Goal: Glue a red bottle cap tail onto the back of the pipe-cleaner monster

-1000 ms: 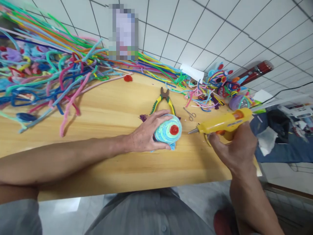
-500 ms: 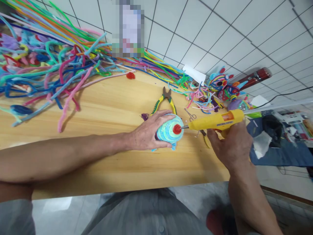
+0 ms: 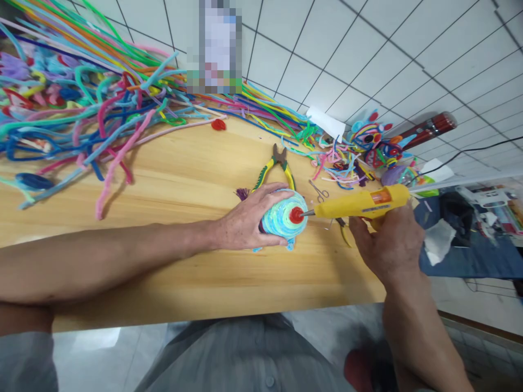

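My left hand (image 3: 245,220) grips a round coil of light blue, green and yellow pipe cleaner (image 3: 280,224) with a red centre (image 3: 296,214), resting on the wooden table (image 3: 183,179). My right hand (image 3: 388,245) holds a yellow hot glue gun (image 3: 362,203). Its metal nozzle touches the right side of the red centre.
Yellow-green handled pliers (image 3: 275,166) lie just behind the coil, and small scissors (image 3: 317,191) lie to their right. A big heap of coloured pipe cleaners (image 3: 81,109) covers the table's back left. Finished pipe-cleaner figures and scraps (image 3: 368,144) sit at the back right. A black cable runs off to the right.
One second ago the glue gun's tip was a little to the right of the coil. It has moved left and now touches the red centre. My left hand has stayed on the coil.
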Demonstrator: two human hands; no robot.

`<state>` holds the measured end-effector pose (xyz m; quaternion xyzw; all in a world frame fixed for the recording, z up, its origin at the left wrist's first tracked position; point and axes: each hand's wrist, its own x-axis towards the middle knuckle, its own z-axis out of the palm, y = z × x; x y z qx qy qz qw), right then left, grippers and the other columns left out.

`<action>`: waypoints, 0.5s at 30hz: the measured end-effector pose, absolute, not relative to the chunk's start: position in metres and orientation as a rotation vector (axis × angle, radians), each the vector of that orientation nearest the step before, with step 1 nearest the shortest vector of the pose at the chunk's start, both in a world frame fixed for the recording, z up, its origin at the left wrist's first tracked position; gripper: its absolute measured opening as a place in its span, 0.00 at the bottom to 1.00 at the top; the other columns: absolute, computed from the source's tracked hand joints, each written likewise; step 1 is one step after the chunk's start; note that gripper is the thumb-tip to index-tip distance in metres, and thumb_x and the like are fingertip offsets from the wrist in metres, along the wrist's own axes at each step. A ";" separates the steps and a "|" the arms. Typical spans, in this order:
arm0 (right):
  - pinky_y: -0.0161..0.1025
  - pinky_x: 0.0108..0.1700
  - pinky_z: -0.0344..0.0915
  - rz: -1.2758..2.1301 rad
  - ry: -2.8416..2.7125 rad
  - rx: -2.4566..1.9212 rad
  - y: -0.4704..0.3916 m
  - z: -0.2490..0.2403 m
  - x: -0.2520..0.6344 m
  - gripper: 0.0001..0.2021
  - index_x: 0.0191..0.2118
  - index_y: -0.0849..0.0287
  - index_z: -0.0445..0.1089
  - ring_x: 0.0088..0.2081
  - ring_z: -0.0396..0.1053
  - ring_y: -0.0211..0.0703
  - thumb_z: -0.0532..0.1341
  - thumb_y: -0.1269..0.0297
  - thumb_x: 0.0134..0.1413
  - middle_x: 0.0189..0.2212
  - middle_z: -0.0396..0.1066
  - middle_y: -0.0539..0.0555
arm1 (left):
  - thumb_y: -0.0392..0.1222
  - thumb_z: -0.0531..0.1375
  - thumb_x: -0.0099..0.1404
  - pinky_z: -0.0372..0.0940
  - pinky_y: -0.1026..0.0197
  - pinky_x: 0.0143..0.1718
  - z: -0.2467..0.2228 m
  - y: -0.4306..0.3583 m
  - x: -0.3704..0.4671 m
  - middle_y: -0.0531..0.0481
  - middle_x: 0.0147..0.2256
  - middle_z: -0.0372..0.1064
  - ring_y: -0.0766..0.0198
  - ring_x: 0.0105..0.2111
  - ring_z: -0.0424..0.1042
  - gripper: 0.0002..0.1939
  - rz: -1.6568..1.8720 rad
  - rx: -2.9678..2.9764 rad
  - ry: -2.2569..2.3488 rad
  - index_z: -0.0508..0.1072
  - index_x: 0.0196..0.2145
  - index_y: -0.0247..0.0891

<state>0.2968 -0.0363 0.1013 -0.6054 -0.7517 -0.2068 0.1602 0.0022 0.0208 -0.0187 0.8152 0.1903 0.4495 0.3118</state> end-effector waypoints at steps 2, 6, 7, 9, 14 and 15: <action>0.50 0.36 0.70 -0.581 -2.138 -1.758 -0.036 0.101 0.297 0.15 0.44 0.53 0.68 0.43 0.74 0.62 0.61 0.47 0.62 0.39 0.72 0.63 | 0.57 0.77 0.60 0.60 0.27 0.71 -0.018 0.021 0.002 0.31 0.69 0.62 0.36 0.72 0.61 0.52 1.167 2.146 0.510 0.57 0.73 0.46; 0.51 0.35 0.70 -0.584 -2.131 -1.750 -0.036 0.100 0.298 0.16 0.43 0.53 0.68 0.43 0.74 0.63 0.61 0.46 0.62 0.39 0.73 0.63 | 0.55 0.76 0.61 0.59 0.27 0.71 -0.017 0.020 0.002 0.31 0.69 0.62 0.36 0.73 0.60 0.51 1.155 2.152 0.511 0.56 0.73 0.46; 0.50 0.35 0.70 -0.590 -2.131 -1.747 -0.036 0.100 0.298 0.16 0.43 0.53 0.68 0.43 0.74 0.62 0.60 0.45 0.63 0.39 0.73 0.63 | 0.56 0.76 0.61 0.60 0.27 0.71 -0.018 0.021 0.002 0.32 0.69 0.62 0.36 0.73 0.60 0.51 1.156 2.149 0.511 0.57 0.73 0.47; 0.50 0.34 0.69 -0.606 -2.133 -1.748 -0.036 0.099 0.299 0.16 0.44 0.52 0.68 0.43 0.74 0.62 0.60 0.44 0.63 0.39 0.73 0.63 | 0.58 0.76 0.61 0.60 0.26 0.71 -0.018 0.021 0.002 0.32 0.69 0.62 0.37 0.73 0.60 0.51 1.158 2.140 0.512 0.57 0.73 0.47; 0.49 0.33 0.67 -0.604 -2.122 -1.760 -0.036 0.099 0.298 0.16 0.43 0.54 0.69 0.42 0.75 0.63 0.61 0.45 0.62 0.39 0.74 0.64 | 0.59 0.75 0.62 0.60 0.27 0.71 -0.020 0.021 0.002 0.32 0.69 0.62 0.37 0.73 0.60 0.52 1.163 2.157 0.503 0.55 0.74 0.47; 0.49 0.32 0.67 -0.588 -2.123 -1.766 -0.036 0.099 0.297 0.16 0.42 0.54 0.69 0.41 0.75 0.63 0.61 0.46 0.62 0.38 0.74 0.64 | 0.59 0.75 0.62 0.60 0.27 0.71 -0.020 0.021 0.002 0.31 0.69 0.62 0.37 0.73 0.60 0.52 1.171 2.160 0.499 0.55 0.74 0.47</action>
